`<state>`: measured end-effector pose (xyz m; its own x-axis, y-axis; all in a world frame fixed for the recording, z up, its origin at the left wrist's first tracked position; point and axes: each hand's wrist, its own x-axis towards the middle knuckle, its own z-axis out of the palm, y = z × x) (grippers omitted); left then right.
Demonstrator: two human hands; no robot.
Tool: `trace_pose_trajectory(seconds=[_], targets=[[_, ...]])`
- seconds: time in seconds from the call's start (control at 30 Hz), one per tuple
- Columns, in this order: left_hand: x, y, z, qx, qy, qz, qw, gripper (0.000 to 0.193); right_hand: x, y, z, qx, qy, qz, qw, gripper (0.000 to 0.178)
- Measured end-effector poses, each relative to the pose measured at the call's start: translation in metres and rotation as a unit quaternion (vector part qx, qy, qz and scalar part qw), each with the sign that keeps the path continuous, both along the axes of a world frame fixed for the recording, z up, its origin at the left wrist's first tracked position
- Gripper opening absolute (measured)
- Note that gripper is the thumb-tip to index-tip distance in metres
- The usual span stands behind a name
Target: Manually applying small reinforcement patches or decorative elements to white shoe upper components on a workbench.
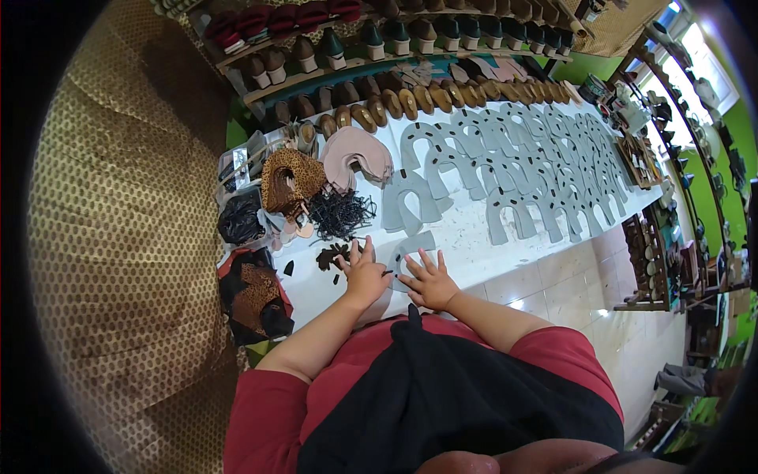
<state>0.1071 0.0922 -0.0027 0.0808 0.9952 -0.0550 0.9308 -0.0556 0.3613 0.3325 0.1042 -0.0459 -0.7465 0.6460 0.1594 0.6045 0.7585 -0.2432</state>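
A grey U-shaped shoe-upper piece (pixel 416 244) lies on the white-covered table at its near edge, partly covered by my hands. My right hand (pixel 430 283) rests on it with the fingers spread. Beside its left side is my left hand (pixel 366 283), fingers stretched out and apart, the thumb pointing toward the grey piece. A small dark mark shows by that thumb; whether it is a loose bit is too small to tell. Just left of my left hand sits a little heap of dark brown scraps (pixel 329 257). Behind it lies a tangle of thin black strips (pixel 341 215).
Rows of similar grey U-shaped pieces (pixel 517 170) with dark tabs cover the table's right side. Stacked pink pieces (pixel 353 155) and leopard-print pieces (pixel 289 180) stand back left. Brown shoes (pixel 422 99) line the far edge; shoe racks (pixel 379 59) rise behind. Patterned fabric (pixel 142 237) hangs at left.
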Motion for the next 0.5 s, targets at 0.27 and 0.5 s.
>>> trace_pose_trajectory(seconds=[0.27,0.5], targets=[[0.015,0.008,0.006,-0.088,-0.027,-0.009,0.996,0.020,-0.003,0.004,0.005,0.013,-0.050,0.043,0.998,0.054],[0.006,0.010,0.006,-0.100,-0.033,-0.033,0.994,0.016,0.001,0.012,0.008,-0.018,-0.027,0.060,0.998,0.051]])
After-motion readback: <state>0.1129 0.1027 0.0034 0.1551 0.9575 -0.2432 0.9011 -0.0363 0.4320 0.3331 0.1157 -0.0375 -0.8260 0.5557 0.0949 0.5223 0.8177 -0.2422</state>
